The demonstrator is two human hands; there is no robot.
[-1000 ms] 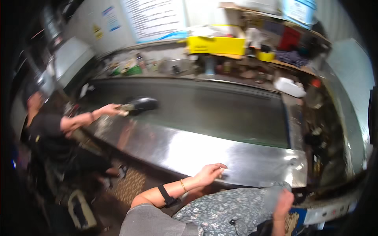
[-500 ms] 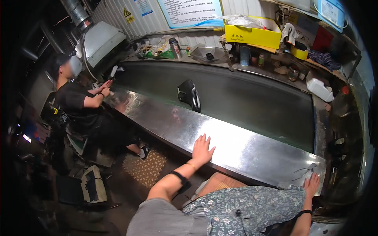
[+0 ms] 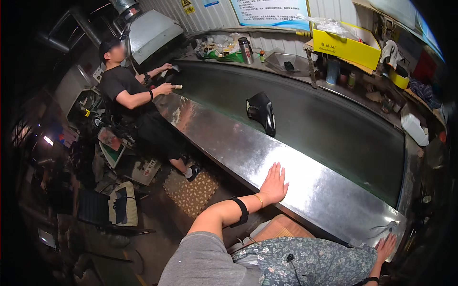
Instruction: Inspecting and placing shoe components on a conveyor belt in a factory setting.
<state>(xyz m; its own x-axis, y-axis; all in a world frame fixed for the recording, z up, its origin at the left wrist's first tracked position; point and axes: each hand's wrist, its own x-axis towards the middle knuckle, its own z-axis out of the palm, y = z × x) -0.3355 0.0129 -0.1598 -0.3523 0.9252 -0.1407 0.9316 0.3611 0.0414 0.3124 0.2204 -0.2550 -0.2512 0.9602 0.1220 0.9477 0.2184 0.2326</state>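
Note:
My left hand (image 3: 275,185) lies flat on the long, shiny metal ledge (image 3: 224,138), its fingers outstretched and nothing in it. At the ledge's right end my right hand (image 3: 385,248) rests with its fingers extended, beside a few thin dark strands (image 3: 385,226). Beyond the ledge runs a wide dark belt (image 3: 329,124). A glossy black, shoe-like piece with a pale edge (image 3: 261,114) sits on the belt near the ledge, ahead of my left hand and apart from it.
At the ledge's far left a co-worker (image 3: 126,90) holds a small pale-ended object (image 3: 178,86). A shelf behind the belt carries a steel flask (image 3: 246,50), a tray (image 3: 281,63) and a yellow box (image 3: 347,46). A white jug (image 3: 414,126) stands at right.
The view has swung left, so the scene appears farther right. The co-worker's hands have parted, and one now shows a pale-ended object. Both my hands stay on the ledge.

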